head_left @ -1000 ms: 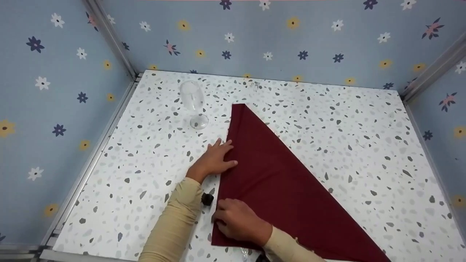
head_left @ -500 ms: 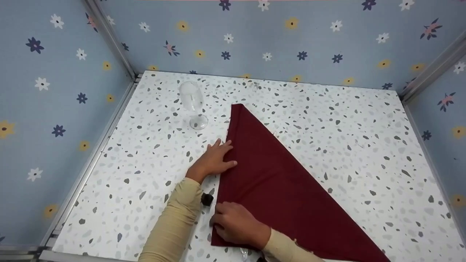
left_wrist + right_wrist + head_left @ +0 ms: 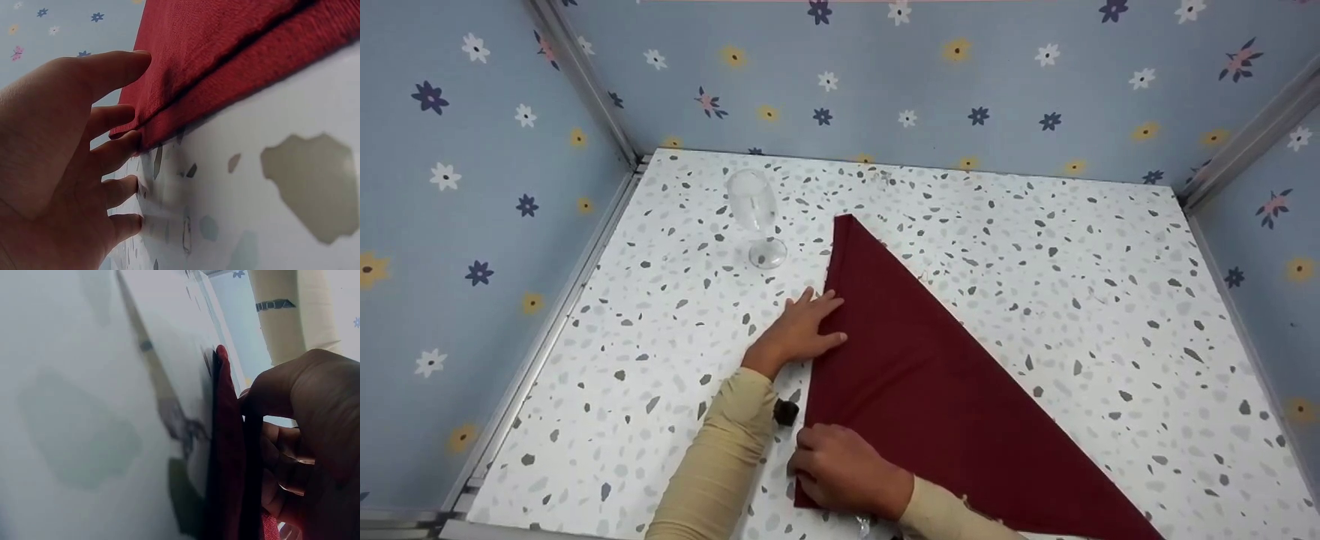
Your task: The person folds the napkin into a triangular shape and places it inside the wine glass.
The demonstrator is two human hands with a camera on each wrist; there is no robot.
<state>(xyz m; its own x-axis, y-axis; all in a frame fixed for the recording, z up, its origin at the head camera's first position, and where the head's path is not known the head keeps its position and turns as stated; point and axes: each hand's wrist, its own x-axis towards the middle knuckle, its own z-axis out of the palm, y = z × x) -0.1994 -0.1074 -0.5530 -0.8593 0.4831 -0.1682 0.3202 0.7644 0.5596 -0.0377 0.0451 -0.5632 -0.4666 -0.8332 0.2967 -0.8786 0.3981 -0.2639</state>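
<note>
A dark red cloth (image 3: 960,405), folded into a large triangle, lies flat on the speckled white table, with a narrow fold along its left edge. My left hand (image 3: 802,330) rests at the middle of that edge, fingers spread and thumb reaching over the fabric. In the left wrist view the fingertips (image 3: 132,138) sit right at the fold. Lower down, near the front left corner, my right hand (image 3: 847,469) pinches the cloth's edge between thumb and curled fingers. The right wrist view shows that edge (image 3: 228,433) raised beside the thumb; the corner is partly hidden by the hand.
A stemmed clear glass (image 3: 754,206) stands at the back left of the table (image 3: 660,300). Flower-patterned blue panels (image 3: 885,90) enclose the back and sides. A small clear item (image 3: 863,525) lies below my right hand at the front edge.
My right hand has slid slightly toward me and left along the cloth's edge. The cloth's blunt far tip has become narrower. The left hand has stayed in place.
</note>
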